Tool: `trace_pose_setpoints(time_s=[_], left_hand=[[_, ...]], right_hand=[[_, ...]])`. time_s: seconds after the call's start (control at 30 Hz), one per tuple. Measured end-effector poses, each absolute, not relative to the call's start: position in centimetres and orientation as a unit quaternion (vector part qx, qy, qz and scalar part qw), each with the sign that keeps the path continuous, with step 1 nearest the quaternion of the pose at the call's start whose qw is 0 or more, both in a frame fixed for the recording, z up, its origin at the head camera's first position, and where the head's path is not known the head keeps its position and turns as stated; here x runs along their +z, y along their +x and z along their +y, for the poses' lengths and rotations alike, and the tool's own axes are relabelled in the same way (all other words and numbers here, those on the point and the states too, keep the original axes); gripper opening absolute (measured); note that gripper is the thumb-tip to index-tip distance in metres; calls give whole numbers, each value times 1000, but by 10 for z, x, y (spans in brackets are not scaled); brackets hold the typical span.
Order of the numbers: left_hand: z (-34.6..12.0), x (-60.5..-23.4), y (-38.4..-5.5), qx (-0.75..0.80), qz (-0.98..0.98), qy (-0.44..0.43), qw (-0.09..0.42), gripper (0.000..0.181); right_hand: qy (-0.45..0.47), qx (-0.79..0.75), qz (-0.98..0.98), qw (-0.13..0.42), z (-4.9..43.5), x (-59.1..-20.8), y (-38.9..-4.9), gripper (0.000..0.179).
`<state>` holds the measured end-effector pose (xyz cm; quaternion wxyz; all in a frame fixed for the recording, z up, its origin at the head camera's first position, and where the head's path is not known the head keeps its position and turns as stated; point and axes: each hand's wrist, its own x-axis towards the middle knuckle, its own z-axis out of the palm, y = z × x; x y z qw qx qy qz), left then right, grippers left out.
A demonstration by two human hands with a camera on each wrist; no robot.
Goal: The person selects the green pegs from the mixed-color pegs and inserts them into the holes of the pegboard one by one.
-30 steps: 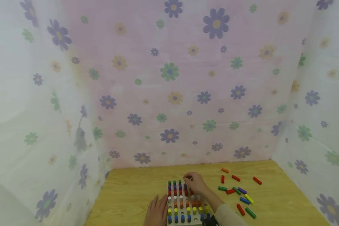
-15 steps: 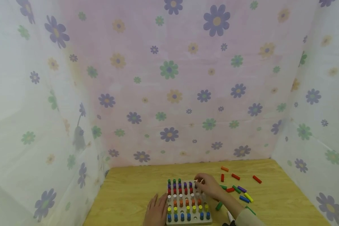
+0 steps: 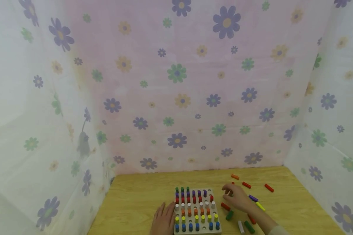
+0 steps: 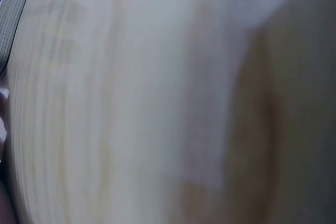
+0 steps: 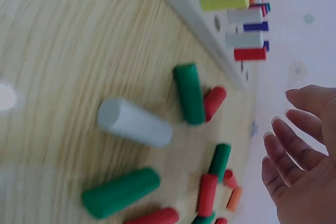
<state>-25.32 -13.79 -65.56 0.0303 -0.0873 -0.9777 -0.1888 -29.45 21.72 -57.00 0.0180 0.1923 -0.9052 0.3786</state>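
A pale pegboard stands on the wooden table, with rows of blue, yellow, orange, white, red, purple and green pegs upright in it. My left hand rests along the board's left edge, fingers extended. Over the loose pegs to the right of the board hovers my right hand. In the right wrist view the right hand shows bent, relaxed fingers with nothing between them. Near it lie a red peg, a green peg and a white peg. The left wrist view is mostly blurred.
Farther right on the table lie an orange peg, a red peg, a purple peg and a yellow peg. Flower-printed sheets enclose the back and sides. Some board holes hold no peg.
My right hand has moved rightward from the board's back rows to over the loose pegs, uncovering purple and red pegs in the board. The left hand stays at the board's edge.
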Motion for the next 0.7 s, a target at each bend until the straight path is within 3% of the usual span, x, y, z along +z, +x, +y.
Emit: trace_pose_setpoints(time_s=[0.4,0.7], left_hand=[[-138,-653,-254,-181,-979,-86,41,44],[-138,-655,-254,-186,-978,-90,29,48]], right_hand=[[137,343,-926,75,243,-573,-292,25],[85,343,-934,50,251,-589,-299,27]])
